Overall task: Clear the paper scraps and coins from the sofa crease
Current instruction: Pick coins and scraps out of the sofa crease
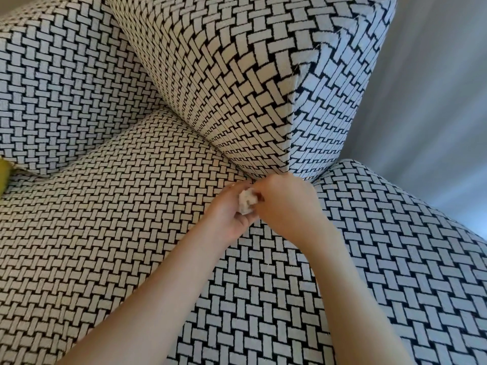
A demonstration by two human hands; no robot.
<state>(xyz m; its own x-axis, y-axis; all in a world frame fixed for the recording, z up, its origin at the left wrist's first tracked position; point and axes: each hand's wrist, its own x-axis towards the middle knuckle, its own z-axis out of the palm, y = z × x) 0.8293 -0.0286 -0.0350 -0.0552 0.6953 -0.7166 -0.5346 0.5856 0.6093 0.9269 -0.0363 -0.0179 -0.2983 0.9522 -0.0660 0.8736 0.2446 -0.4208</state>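
Note:
A sofa with a black-and-white woven pattern fills the view. Its seat cushion (pixel 105 233) meets the armrest (pixel 237 88) at a crease (pixel 229 164). At the crease's front end my left hand (pixel 226 217) cups crumpled white paper scraps (pixel 246 201). My right hand (pixel 287 206) lies against them from the right, its back towards me and its fingertips hidden at the scraps. No coins show.
The sofa backrest (pixel 52 88) rises at the left. A yellow-green object (pixel 4 177) peeks in at the left edge. Grey floor (pixel 434 101) lies beyond the armrest on the right.

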